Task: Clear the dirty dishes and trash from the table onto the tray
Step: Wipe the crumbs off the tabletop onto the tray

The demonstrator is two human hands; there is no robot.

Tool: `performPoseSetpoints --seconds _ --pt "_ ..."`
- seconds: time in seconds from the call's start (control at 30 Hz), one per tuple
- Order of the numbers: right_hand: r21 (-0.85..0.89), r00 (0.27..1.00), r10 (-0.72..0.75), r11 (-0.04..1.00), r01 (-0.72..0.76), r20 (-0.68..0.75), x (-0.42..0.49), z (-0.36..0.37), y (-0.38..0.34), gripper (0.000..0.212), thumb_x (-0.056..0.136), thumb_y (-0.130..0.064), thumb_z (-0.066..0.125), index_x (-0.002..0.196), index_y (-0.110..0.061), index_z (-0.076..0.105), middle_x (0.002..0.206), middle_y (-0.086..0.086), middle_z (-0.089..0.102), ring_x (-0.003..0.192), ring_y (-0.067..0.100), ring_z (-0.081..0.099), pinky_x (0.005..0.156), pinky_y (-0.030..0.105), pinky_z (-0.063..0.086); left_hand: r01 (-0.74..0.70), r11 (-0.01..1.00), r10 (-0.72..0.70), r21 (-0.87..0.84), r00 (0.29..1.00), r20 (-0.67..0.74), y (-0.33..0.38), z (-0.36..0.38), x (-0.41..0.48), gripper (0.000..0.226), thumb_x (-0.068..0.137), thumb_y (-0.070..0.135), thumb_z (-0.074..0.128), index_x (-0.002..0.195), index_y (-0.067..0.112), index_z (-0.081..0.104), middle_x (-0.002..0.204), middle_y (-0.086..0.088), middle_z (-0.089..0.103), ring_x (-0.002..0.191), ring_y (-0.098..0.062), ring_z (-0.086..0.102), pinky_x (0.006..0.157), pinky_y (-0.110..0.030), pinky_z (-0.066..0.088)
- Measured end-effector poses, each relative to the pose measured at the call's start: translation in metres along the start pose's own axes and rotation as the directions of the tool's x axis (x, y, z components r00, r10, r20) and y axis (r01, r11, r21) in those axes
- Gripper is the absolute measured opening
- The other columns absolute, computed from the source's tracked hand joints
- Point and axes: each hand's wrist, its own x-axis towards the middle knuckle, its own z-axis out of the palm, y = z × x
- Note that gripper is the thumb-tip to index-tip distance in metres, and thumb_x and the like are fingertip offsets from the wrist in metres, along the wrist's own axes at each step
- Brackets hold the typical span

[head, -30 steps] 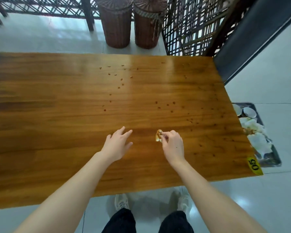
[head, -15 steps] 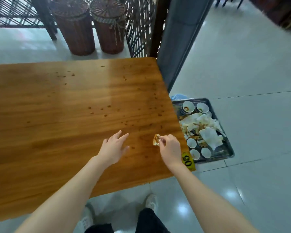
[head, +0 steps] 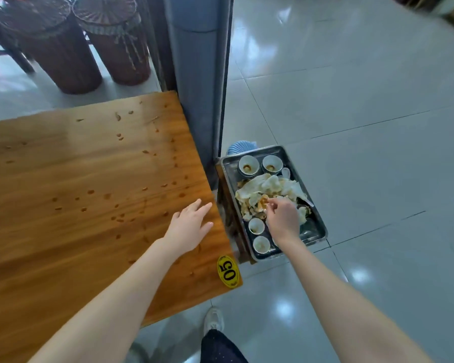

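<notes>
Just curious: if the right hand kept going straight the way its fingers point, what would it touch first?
Most likely the crumpled napkins heaped on the tray. The right hand is right over them, though its height is unclear.

"05" in black on a yellow oval sticker point(head: 228, 271) at the table point(head: 63, 205) corner

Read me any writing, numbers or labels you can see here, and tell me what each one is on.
"05": black digits on a yellow oval sticker stuck at the near right corner of the wooden table.
Small marks along the sticker's edge: too small and blurred to read.
Nothing else readable: the tray, the cups and the crumpled napkins show no legible text.
</notes>
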Motion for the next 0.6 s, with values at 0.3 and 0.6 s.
performPoseSetpoints --seconds 0.3,0.6 --pt "0.003 0.999 0.026 1.0 -0.026 -0.034 0.026 -0.005 0.011 0.023 0.094 -0.009 0.054 0.113 -0.008 0.067 0.109 0.008 0.065 0.102 0.022 0.058 0.083 0.029 0.045 -0.003 1.0 0.003 0.025 1.0 -0.023 0.02 -0.013 0.024 0.056 0.1 0.041 0.041 0.152 0.03 0.022 0.16 -0.003 0.018 0.145 -0.026 0.023 0.115 -0.045 0.022" --pt "0.013 0.99 -0.111 0.994 0.11 0.083 -0.001 0.025 -0.042 0.026 0.095 -0.008 0.05 0.114 -0.008 0.067 0.108 0.008 0.063 0.104 0.024 0.056 0.09 0.038 0.048 0.116 0.992 -0.12 -0.05 0.99 -0.078 -0.022 -0.028 -0.01 0.057 0.099 0.042 0.043 0.151 0.031 0.022 0.16 -0.002 0.018 0.145 -0.026 0.022 0.116 -0.047 0.019"
